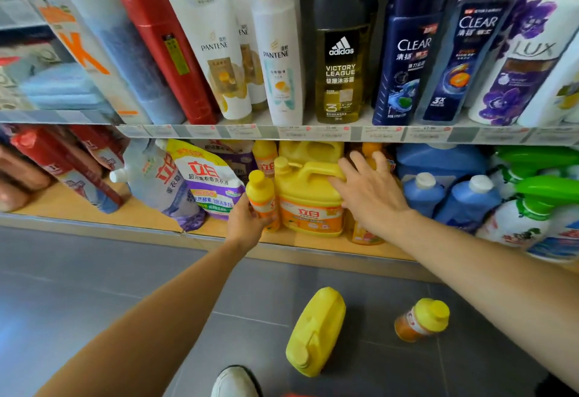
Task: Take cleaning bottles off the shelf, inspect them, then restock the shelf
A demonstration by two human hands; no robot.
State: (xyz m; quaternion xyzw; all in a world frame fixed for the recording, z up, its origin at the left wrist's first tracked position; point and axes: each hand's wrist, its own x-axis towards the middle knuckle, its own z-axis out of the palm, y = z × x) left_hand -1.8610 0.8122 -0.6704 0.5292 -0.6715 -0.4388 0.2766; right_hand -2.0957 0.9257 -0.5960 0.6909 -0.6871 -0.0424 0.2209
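1. Our left hand (246,224) gripped the small orange bottle (262,197), which stood upright near the front edge of the lower shelf (94,208).
2. Our right hand (368,191), with fingers wide, rested on the big yellow jug (308,205) just beside that bottle.
3. A second yellow jug (315,331) and another orange bottle (421,320) lay on the floor (125,271).

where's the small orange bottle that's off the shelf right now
In the head view, the small orange bottle is on the grey floor at lower right, just right of the big yellow jug.
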